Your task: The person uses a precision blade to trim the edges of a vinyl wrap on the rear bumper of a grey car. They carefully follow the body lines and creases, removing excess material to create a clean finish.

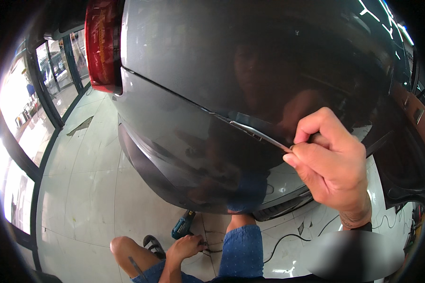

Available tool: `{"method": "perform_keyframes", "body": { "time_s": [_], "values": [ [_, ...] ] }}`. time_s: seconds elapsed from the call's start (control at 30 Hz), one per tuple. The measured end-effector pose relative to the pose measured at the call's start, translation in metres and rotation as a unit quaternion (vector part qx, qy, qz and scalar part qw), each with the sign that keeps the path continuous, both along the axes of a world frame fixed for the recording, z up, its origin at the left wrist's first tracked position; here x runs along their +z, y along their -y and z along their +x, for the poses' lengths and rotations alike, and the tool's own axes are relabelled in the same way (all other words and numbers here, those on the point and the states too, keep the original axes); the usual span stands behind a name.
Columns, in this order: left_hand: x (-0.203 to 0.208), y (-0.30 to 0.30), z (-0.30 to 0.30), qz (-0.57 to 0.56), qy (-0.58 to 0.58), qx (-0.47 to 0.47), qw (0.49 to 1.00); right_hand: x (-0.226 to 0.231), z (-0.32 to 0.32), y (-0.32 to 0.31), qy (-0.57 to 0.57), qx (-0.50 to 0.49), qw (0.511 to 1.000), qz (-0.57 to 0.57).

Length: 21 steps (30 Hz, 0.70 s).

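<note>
My right hand (332, 162) is closed in a pinch on the end of a thin silvery strip (257, 133). The strip runs along the seam of the dark grey car body (179, 127), its far end touching the panel below the red tail light (103, 45). Whether it is film or trim I cannot tell. My left hand (186, 247) hangs low by my knees with its fingers curled. Something small and dark shows at its fingertips, too small to name. Close by, a teal heat gun (182, 225) is on the floor under the bumper.
A black cable (288, 238) curls over the pale tiled floor (80, 198). Glass doors with dark frames (49, 94) stand on the left. At the right is a dark wheel arch (398, 160), with clutter along the edge. The glossy paint mirrors my body.
</note>
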<state>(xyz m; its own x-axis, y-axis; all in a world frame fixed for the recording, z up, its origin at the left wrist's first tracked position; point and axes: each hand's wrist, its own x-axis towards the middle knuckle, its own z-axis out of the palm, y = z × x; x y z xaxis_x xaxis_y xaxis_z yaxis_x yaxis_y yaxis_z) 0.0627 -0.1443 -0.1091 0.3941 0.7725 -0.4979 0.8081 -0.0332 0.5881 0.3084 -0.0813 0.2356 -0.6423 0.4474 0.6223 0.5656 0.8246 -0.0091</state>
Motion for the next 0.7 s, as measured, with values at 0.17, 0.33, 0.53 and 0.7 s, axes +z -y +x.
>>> {"method": "perform_keyframes", "body": {
  "time_s": [0.17, 0.33, 0.53, 0.7],
  "values": [
    [0.002, -0.002, 0.002, 0.003, -0.023, -0.021, 1.000, -0.005, 0.003, -0.002, 0.005, 0.004, 1.000, 0.008],
    [-0.010, 0.000, -0.003, 0.011, -0.004, -0.016, 1.000, -0.010, 0.003, -0.003, 0.007, 0.012, 1.000, 0.010],
    [-0.005, -0.001, -0.002, 0.008, -0.002, -0.015, 1.000, -0.012, 0.005, 0.001, -0.006, 0.015, 1.000, 0.018],
    [-0.007, -0.001, -0.004, 0.007, 0.003, -0.012, 1.000, -0.010, 0.004, 0.000, -0.004, 0.006, 1.000, 0.001]
  ]
}}
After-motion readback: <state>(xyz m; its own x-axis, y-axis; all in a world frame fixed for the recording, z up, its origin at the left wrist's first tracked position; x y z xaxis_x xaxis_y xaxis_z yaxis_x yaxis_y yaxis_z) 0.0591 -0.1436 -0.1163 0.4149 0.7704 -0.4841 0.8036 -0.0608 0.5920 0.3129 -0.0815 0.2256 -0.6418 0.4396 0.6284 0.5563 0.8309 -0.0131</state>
